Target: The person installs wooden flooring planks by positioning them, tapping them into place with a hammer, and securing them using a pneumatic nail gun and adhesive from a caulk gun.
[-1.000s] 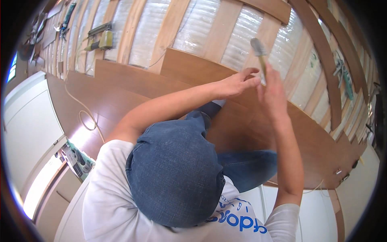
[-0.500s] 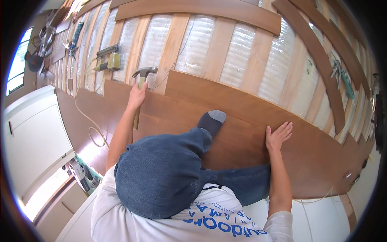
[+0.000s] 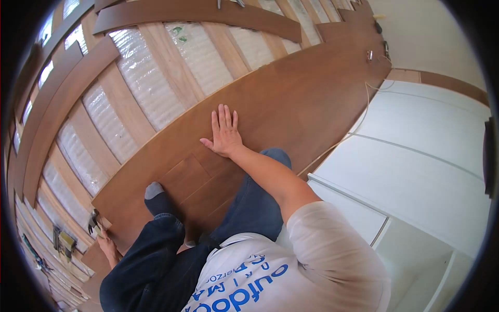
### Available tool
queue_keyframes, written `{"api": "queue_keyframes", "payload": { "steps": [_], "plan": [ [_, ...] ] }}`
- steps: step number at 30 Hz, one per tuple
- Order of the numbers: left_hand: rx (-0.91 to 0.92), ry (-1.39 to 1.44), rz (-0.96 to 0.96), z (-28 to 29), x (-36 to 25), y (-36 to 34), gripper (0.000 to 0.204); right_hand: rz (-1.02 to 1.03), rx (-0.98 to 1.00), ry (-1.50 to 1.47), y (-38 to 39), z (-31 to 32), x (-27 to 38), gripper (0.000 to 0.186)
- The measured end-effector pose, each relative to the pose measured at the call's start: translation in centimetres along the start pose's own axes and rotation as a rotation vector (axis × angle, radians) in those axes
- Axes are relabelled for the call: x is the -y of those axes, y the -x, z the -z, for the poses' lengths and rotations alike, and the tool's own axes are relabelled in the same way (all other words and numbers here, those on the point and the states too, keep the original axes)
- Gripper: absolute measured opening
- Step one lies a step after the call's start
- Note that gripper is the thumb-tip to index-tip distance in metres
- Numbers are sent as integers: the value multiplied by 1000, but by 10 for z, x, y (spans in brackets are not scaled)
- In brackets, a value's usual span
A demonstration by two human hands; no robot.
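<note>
My right hand lies flat with fingers spread on the brown wooden floorboards, a little in from their far edge. At the lower left my left hand is closed round the handle of a claw hammer. The hammer's head rises just past the end of the outermost board; my knee hides part of that forearm. My socked foot rests on the boards between the two hands.
Beyond the boards run pale wooden battens with shiny clear-wrapped sheeting between them. Loose brown planks lie across these. A yellowish nail gun sits near the hammer. White cabinets and a thin hose are at right.
The view has swung to the right, so the hammer and left hand now show at lower left. My right hand remains flat on the boards, and my left keeps hold of the hammer.
</note>
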State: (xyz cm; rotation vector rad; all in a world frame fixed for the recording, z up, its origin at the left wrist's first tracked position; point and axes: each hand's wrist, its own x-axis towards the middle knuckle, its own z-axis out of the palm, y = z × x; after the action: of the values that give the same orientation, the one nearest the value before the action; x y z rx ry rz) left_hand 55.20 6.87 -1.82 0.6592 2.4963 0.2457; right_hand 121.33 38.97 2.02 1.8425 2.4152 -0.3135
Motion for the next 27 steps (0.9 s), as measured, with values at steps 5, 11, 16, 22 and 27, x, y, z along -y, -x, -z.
{"api": "queue_keyframes", "payload": {
  "steps": [5,11,16,22,27],
  "plan": [
    [143,-126,-70,14,-31,18,68,-42,76,-1,20,-1,-8,106],
    [81,42,-170,-1,-43,29,64,-50,116,-26,19,3,-5,109],
    [200,29,65,12,-7,1,62,40,-17,-203,-7,33,-20,74],
    [169,8,101,13,-23,16,60,-220,-214,-409,-54,91,-213,23],
    [182,27,119,14,-34,23,55,-175,90,-169,-76,115,-295,19]
  ]
}}
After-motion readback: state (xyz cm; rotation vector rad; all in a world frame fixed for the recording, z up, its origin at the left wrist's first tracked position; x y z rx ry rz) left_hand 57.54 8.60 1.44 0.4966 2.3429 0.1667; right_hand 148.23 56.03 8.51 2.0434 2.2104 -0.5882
